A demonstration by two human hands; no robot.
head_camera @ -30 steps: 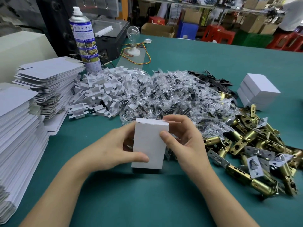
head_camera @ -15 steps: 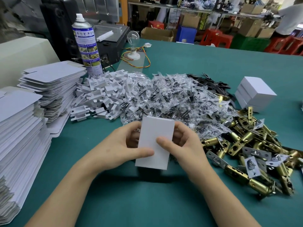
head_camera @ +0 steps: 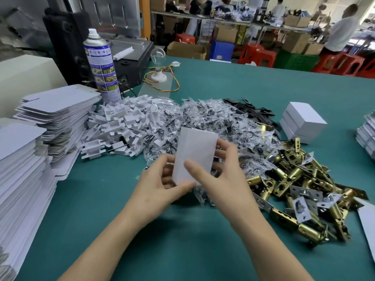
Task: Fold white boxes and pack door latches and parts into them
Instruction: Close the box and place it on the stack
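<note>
A folded white box (head_camera: 195,151) is lifted off the green table, tilted a little to the right. My left hand (head_camera: 160,189) grips its lower left edge, thumb across the bottom. My right hand (head_camera: 219,175) holds its right side, thumb on the front face and fingers behind. To the right lies a heap of brass door latches (head_camera: 300,191). Behind the box is a pile of clear bags of small parts (head_camera: 219,126), and left of that a heap of white plastic inserts (head_camera: 121,126). Closed white boxes (head_camera: 304,120) are stacked at the right.
Tall stacks of flat box blanks (head_camera: 50,112) fill the left side. A spray can (head_camera: 101,63), a black machine (head_camera: 129,57) and a bulb on a wired base (head_camera: 158,74) stand at the back. More blanks (head_camera: 367,134) sit at the right edge. A person stands far back.
Both hands have raised the box off the table and moved it up and to the right, toward the bag pile. The head view has shifted to take in more of the right side.
</note>
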